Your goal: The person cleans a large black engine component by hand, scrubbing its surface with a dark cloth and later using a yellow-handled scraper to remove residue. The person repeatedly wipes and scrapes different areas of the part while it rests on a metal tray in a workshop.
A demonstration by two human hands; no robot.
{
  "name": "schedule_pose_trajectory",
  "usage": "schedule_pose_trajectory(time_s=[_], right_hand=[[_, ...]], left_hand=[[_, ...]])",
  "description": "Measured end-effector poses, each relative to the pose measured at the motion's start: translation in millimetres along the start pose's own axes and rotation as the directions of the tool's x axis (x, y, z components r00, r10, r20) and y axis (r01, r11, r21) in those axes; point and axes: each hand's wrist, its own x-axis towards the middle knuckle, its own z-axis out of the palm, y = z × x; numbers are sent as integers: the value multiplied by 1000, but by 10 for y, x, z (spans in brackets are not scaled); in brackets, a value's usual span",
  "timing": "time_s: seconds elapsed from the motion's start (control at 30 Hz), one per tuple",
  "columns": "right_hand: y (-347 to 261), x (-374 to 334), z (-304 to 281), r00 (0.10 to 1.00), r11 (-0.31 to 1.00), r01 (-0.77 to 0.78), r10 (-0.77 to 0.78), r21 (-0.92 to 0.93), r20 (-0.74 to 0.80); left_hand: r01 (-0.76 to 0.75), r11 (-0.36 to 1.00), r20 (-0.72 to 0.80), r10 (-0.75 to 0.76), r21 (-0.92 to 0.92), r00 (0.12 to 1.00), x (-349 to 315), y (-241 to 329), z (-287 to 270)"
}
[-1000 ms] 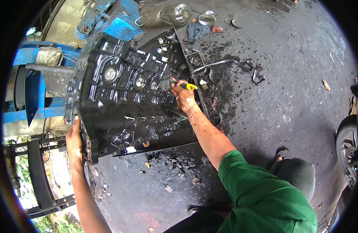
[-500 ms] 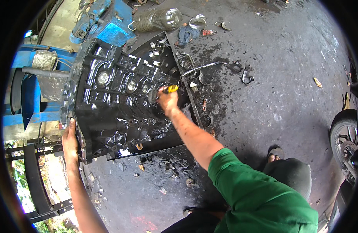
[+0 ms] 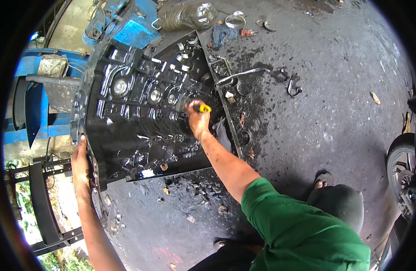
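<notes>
A large engine block (image 3: 122, 137), glossy black and wet-looking, lies in a dark metal tray (image 3: 219, 90). My right hand (image 3: 198, 121) is closed round a paintbrush (image 3: 203, 108) with a yellow-and-black handle. Its head, partly hidden by my fingers, is against the block's upper face, close to a row of round metal plugs (image 3: 155, 95). At the block's left end, my left hand (image 3: 81, 162) grips the flange edge, thumb upward. The fingers behind that edge are mostly hidden.
Blue metal machinery (image 3: 135, 27) and a big plastic bottle (image 3: 190, 17) stand beyond the block. Bearing shells, a bent metal strip (image 3: 244, 76) and a rag (image 3: 224, 35) litter the stained floor. A motorcycle wheel (image 3: 401, 167) is at the right; a black metal frame (image 3: 43, 203) at lower left.
My right hand has moved slightly right and down with the paintbrush, and its handle has tilted. My left hand keeps its hold on the block's edge. The view has shifted a little.
</notes>
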Motion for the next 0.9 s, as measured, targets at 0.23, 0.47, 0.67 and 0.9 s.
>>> schedule_pose_trajectory(time_s=[0.23,0.47,0.67,0.9], right_hand=[[-105,-125,-413,997,941,-29,4,-337,-76],[-92,34,-36,901,673,327,-435,-663,3],[-243,-41,-266,895,242,421,-268,-874,357],[-603,-148,-342,974,582,226,-111,-782,199]], left_hand=[[-11,996,-9,11,83,1000,48,-42,-29],[-26,1000,10,26,6,1000,135,-144,-53],[-49,994,-63,55,96,997,-17,-18,13],[-42,974,-210,90,223,974,-86,38,18]])
